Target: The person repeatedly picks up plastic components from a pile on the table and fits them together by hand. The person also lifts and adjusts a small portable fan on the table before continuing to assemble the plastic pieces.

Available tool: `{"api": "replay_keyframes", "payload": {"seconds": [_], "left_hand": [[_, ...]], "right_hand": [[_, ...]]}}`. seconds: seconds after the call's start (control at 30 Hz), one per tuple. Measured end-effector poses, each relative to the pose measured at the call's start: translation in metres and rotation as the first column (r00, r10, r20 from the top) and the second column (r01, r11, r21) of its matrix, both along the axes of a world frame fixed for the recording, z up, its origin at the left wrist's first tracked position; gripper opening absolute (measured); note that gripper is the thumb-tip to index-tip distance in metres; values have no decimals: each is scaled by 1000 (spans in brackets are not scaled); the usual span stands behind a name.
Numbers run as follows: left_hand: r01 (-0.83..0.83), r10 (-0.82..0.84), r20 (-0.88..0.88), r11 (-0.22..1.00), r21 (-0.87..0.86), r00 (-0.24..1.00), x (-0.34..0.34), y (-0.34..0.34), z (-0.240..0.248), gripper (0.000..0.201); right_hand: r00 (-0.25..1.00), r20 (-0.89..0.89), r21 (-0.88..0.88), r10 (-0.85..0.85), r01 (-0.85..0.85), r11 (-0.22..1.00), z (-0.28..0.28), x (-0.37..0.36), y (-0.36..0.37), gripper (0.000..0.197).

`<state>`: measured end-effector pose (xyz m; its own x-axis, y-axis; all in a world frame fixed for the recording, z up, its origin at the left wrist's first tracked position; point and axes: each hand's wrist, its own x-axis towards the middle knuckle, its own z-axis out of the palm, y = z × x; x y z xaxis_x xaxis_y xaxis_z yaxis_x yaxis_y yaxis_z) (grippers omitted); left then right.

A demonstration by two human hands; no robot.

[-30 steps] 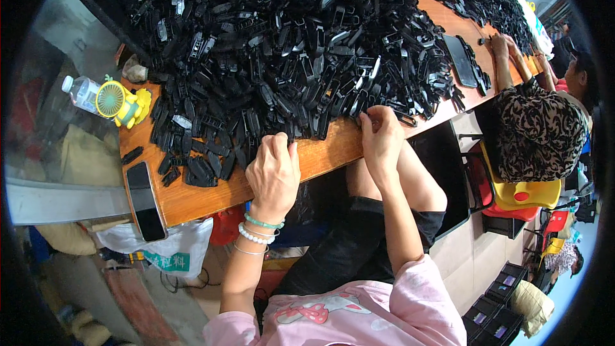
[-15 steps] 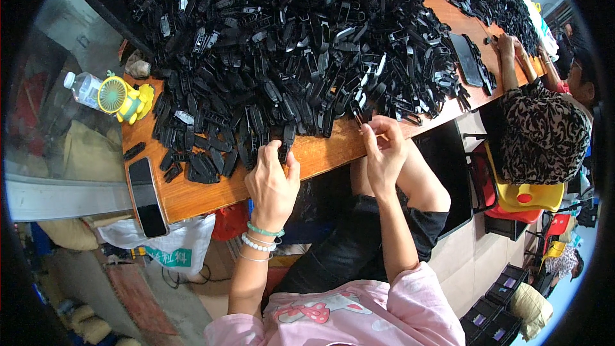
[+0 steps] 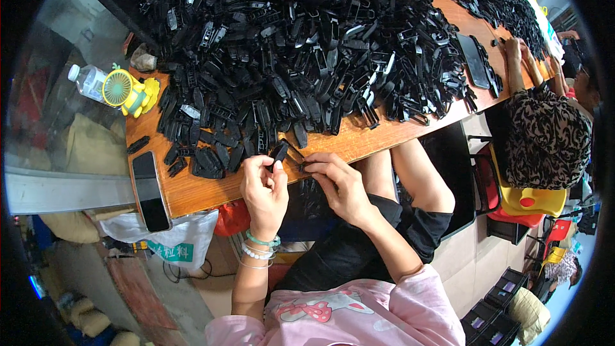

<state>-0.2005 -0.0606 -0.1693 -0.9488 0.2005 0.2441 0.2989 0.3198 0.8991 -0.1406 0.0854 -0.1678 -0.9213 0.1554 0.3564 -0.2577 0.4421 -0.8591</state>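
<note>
A large heap of black plastic clip-like parts (image 3: 275, 57) covers most of the wooden table (image 3: 368, 144). At the table's near edge, my left hand (image 3: 262, 195) pinches a small oblong black plastic part (image 3: 279, 150) between thumb and fingers. Close on its right, my right hand (image 3: 343, 186) is closed on a thin black plastic strip (image 3: 295, 152) that slants up toward the left. The two pieces are side by side; whether they touch, I cannot tell. My fingertips partly cover both of them.
A phone (image 3: 150, 192) lies on the left table corner, near a yellow toy-shaped fan (image 3: 128, 93) and a plastic bottle (image 3: 90, 81). Another dark phone (image 3: 473, 61) lies right of the heap. A co-worker in a patterned top (image 3: 544, 138) sits far right, hands at the table.
My right hand has moved left and down from the heap's edge, now with a thin strip, to beside my left hand. My left hand has drawn back slightly with an oblong part.
</note>
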Motion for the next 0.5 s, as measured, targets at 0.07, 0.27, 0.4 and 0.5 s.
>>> {"api": "replay_keyframes", "payload": {"seconds": [0.07,0.27,0.4,0.5], "left_hand": [[8,-11,20,985,172,1000,0,-7,-7,12],[77,-194,247,907,414,950,7,-19,16,19],[232,-324,267,917,324,908,12,-19,30,27],[305,-320,213,947,101,923,13,-18,39,25]], "right_hand": [[999,-37,181,-6,13,983,3,-3,-3,20],[996,-78,408,-51,79,909,0,1,2,24],[998,-39,-84,-41,37,996,1,6,-2,21],[999,31,-417,-34,44,908,18,11,-6,34]]}}
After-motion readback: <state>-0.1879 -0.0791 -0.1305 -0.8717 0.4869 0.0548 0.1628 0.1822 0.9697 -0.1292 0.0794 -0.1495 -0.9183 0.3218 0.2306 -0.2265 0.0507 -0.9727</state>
